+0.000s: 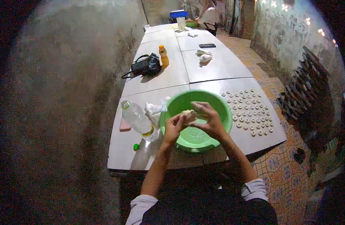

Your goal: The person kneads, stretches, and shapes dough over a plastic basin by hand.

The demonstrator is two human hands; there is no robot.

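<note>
A green basin (225,123) sits at the near end of the white table, with both hands over it. My left hand (174,129) is closed on a small pale piece of dough (187,113). Beside it on the right, my right hand (208,119) has its fingers spread and curved around the dough's side; it holds nothing that I can see. Many small pale rings (249,113) lie in rows on the table to the right of the basin. White plastic (153,108) lies against the basin's left side.
A clear bottle (137,118), a green cap (136,147) and a pink object (125,125) stand or lie at left. Farther off are a black bag (146,66), an orange bottle (163,56), white bags (205,58), a phone (207,45) and another person (209,15).
</note>
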